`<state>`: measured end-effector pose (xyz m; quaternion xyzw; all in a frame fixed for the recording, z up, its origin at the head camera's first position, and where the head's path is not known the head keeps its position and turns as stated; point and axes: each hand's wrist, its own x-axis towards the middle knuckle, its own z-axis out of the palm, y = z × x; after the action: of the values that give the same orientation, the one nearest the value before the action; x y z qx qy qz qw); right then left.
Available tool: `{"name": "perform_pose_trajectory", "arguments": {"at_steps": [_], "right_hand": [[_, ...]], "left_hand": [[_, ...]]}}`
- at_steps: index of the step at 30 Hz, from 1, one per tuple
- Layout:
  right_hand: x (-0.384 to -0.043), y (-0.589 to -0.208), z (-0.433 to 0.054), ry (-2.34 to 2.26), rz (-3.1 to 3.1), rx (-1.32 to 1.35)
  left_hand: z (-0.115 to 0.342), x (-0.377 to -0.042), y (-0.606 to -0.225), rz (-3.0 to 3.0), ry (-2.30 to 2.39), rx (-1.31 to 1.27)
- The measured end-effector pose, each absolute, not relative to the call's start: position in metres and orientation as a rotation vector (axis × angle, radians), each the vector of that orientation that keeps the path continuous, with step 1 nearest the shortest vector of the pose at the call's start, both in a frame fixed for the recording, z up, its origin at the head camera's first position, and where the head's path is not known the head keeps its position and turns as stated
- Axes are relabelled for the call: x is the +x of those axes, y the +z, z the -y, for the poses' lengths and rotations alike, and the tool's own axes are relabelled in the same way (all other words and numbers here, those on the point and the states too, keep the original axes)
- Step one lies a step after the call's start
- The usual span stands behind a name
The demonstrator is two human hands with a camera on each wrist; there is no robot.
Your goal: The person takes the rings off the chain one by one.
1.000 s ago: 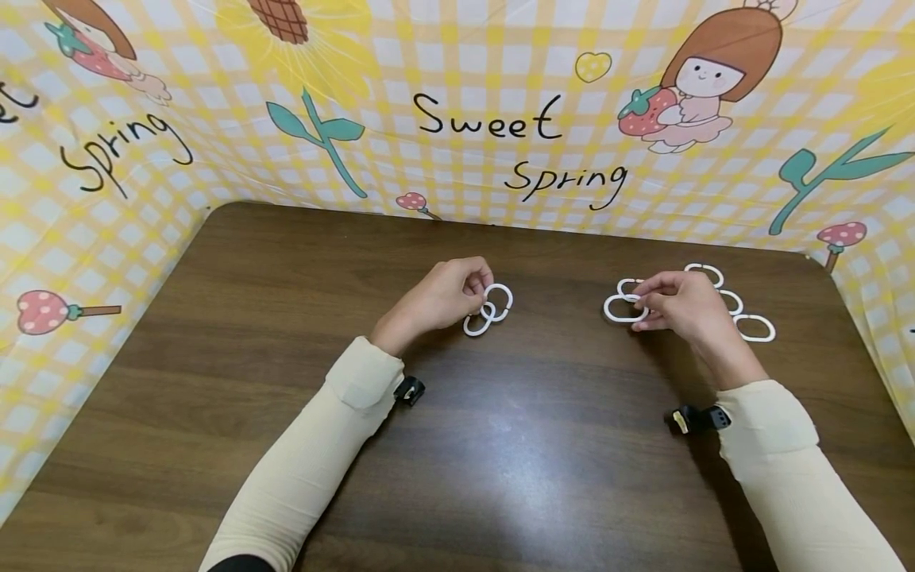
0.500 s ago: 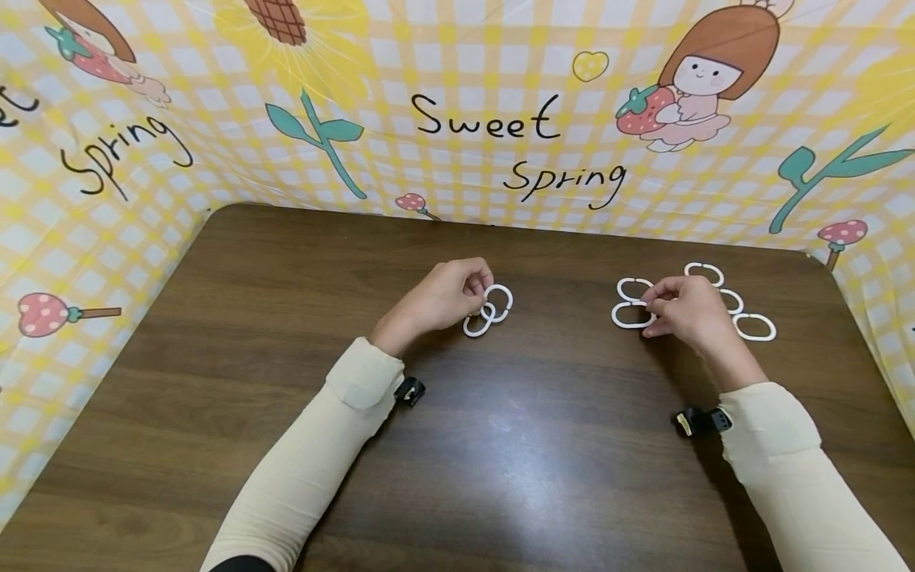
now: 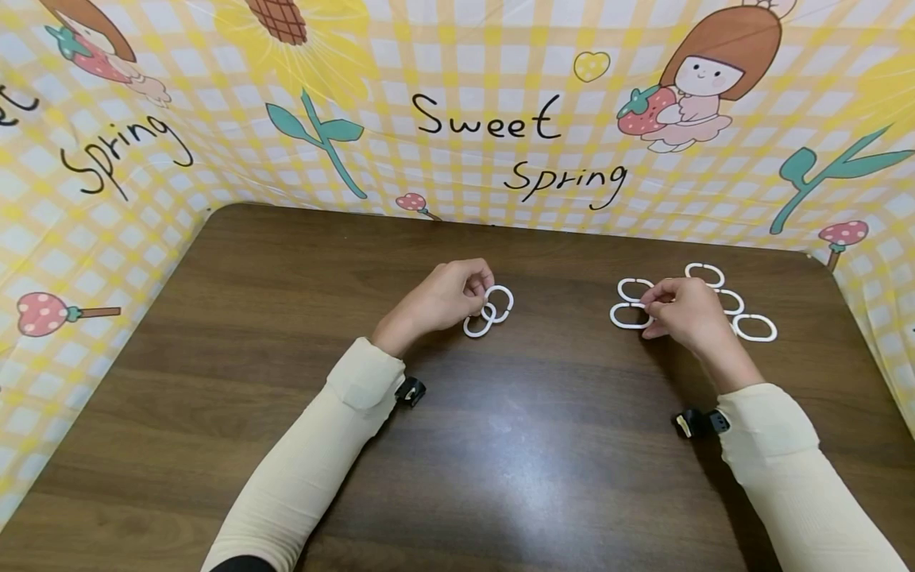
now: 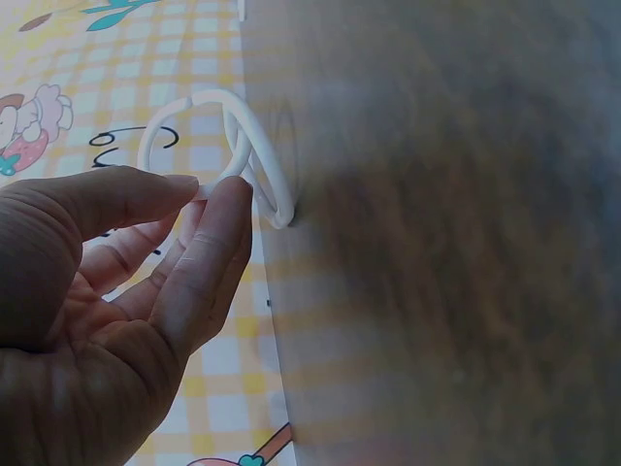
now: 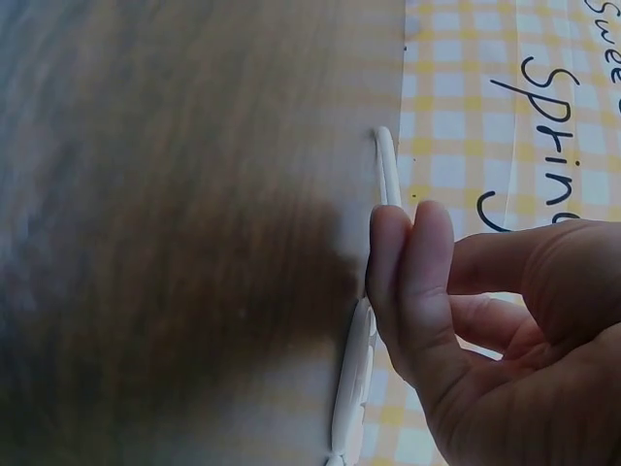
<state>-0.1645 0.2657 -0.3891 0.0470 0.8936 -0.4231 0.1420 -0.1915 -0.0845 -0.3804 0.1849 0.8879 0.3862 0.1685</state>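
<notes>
My left hand (image 3: 453,295) pinches a white oval chain link (image 3: 508,298) between thumb and fingertips, left of the table's middle. A second white link (image 3: 477,331) hangs through it, its lower edge close to the tabletop. The left wrist view shows the gap in the held link (image 4: 215,95). On the right side, my right hand (image 3: 688,312) pinches the right end of another white link (image 3: 629,326), low at the table surface. Just behind that link lies one more white link (image 3: 629,280), partly covered by my fingers.
Several loose white links lie beyond and right of my right hand: a back link (image 3: 704,267), a half-hidden link (image 3: 739,304) and a near link (image 3: 754,339). The brown table (image 3: 543,477) meets a yellow checked cloth (image 3: 465,171) behind and at both sides.
My right hand and the link in its fingers have shifted slightly right since a second ago, uncovering more of the link behind. My left hand stays in place.
</notes>
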Motion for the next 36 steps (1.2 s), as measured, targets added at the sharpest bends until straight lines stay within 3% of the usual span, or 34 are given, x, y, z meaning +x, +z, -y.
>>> {"name": "perform_pose_trajectory", "arguments": {"at_steps": [17, 36], "right_hand": [[-0.163, -0.384, -0.266, -1.158, -2.671, 0.097], [-0.168, -0.363, -0.207, -1.304, -2.646, -0.087]], "left_hand": [[0.083, -0.192, -0.382, -2.532, 1.106, 0.552], [0.081, -0.192, -0.381, -2.500, 1.102, 0.515]]}}
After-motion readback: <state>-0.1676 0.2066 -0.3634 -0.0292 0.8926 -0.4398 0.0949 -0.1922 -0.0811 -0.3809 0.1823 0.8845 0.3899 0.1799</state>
